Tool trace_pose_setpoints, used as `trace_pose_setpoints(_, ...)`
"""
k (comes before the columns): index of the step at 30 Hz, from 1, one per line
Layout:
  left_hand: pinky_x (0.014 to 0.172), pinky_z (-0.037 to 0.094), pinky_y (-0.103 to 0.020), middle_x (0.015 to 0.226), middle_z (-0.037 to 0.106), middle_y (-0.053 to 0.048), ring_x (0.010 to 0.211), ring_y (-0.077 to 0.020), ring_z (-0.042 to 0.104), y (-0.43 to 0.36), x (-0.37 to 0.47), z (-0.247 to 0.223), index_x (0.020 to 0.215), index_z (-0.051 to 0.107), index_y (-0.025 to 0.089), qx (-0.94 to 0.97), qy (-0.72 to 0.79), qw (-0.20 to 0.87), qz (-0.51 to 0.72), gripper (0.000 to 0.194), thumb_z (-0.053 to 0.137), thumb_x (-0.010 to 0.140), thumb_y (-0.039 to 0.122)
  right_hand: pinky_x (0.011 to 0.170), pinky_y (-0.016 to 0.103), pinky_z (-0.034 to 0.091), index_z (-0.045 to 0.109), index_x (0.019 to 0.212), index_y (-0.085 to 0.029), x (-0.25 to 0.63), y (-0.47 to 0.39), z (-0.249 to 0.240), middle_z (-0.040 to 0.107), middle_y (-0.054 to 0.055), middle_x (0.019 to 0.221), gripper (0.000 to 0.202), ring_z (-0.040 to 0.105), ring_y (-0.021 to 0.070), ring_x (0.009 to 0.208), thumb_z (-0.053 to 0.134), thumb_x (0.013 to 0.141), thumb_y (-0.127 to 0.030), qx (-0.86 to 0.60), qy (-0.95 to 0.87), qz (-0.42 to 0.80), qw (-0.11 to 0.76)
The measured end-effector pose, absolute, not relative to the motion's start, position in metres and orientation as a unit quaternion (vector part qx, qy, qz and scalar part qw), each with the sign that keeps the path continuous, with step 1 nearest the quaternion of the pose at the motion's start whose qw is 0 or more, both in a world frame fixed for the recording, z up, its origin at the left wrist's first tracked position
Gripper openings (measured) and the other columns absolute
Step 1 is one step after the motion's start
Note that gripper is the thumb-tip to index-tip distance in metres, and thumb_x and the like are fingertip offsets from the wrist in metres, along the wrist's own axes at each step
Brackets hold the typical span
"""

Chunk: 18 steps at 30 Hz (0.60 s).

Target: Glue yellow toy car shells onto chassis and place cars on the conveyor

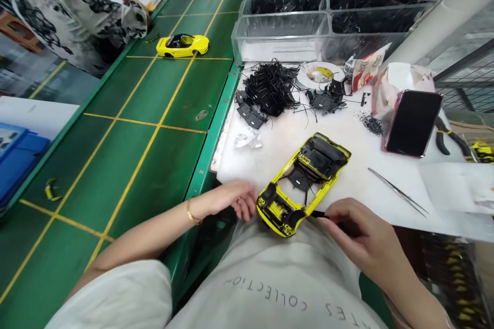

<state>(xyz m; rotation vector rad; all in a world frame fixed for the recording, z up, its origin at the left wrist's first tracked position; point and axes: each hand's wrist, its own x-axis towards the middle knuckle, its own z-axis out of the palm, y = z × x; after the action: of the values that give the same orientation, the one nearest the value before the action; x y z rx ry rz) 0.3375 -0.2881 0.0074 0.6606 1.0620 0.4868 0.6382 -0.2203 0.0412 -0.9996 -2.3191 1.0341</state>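
A yellow toy car body shell (pixel 317 193) lies underside up at the front edge of the white work surface, dark parts fitted at both ends. In its middle opening a small black panel with thin wires (pixel 301 179) shows. My left hand (pixel 241 200) is beside the shell's left end, fingers loosely bent and apart; whether a fingertip touches the shell is unclear. My right hand (pixel 349 226) pinches a slim black piece (pixel 318 214) against the shell's right front side; its far end is hidden. Steel tweezers (pixel 399 193) lie to the right.
Behind are a heap of black wired panels (pixel 270 87), a tape roll (pixel 318 74) and clear divided bins (pixel 281 25). A phone (pixel 412 123) and pliers (pixel 451 139) are right. On the green conveyor (pixel 154 128) sits another yellow car (pixel 183 46); a co-worker's sleeve (pixel 127 20) is beyond.
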Motion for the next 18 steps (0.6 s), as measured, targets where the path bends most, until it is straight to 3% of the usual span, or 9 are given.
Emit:
trace_pose_setpoints(2,0.047,0.046,-0.021,0.075,0.068,-0.004,0.056,-0.0140,0.066,-0.276,0.344,0.005,0.094,0.061,0.014,0.314,0.525,0.756,0.234,0.052,0.061,0.080,0.064,0.055,0.029,0.046,0.059,0.080,-0.022,0.647,-0.229,0.027,0.061,0.001,0.071,0.024,0.056,0.0163,0.062,0.052,0.095,-0.039,-0.404,-0.782,0.456,0.129)
trace_pose_setpoints(5,0.047,0.046,-0.020,0.066,0.060,0.002,0.052,-0.0097,0.059,-0.257,0.358,0.006,0.089,0.062,0.014,0.352,0.508,0.754,0.224,0.042,0.073,0.074,0.051,0.057,0.028,0.044,0.055,0.071,-0.020,0.637,-0.240,0.005,0.057,0.001,0.066,0.041,0.053,0.0155,0.062,0.041,0.097,-0.049,-0.396,-0.717,0.568,0.078)
trace_pose_setpoints(9,0.047,0.044,-0.020,0.061,0.056,0.004,0.050,-0.0071,0.051,-0.251,0.369,0.011,0.084,0.062,0.013,0.377,0.508,0.741,0.223,0.038,0.074,0.073,0.047,0.054,0.028,0.041,0.045,0.063,-0.021,0.618,-0.254,-0.019,0.049,-0.001,0.059,0.049,0.046,0.0143,0.057,0.038,0.096,-0.056,-0.434,-0.638,0.625,0.119)
trace_pose_setpoints(14,0.047,0.041,-0.019,0.061,0.055,0.005,0.049,-0.0065,0.049,-0.265,0.371,0.001,0.086,0.062,0.013,0.372,0.512,0.737,0.238,0.044,0.075,0.073,0.052,0.059,0.030,0.047,0.056,0.075,-0.020,0.615,-0.264,-0.031,0.058,0.003,0.069,0.041,0.051,0.0171,0.065,0.041,0.097,-0.050,-0.394,-0.618,0.651,0.197)
trace_pose_setpoints(18,0.056,0.046,-0.022,0.069,0.061,0.001,0.057,-0.0089,0.055,-0.274,0.374,-0.013,0.089,0.064,0.012,0.329,0.500,0.757,0.261,0.046,0.076,0.072,0.053,0.062,0.031,0.050,0.059,0.077,-0.019,0.615,-0.267,-0.034,0.060,0.004,0.073,0.042,0.054,0.0180,0.068,0.043,0.094,-0.053,-0.393,-0.586,0.671,0.230)
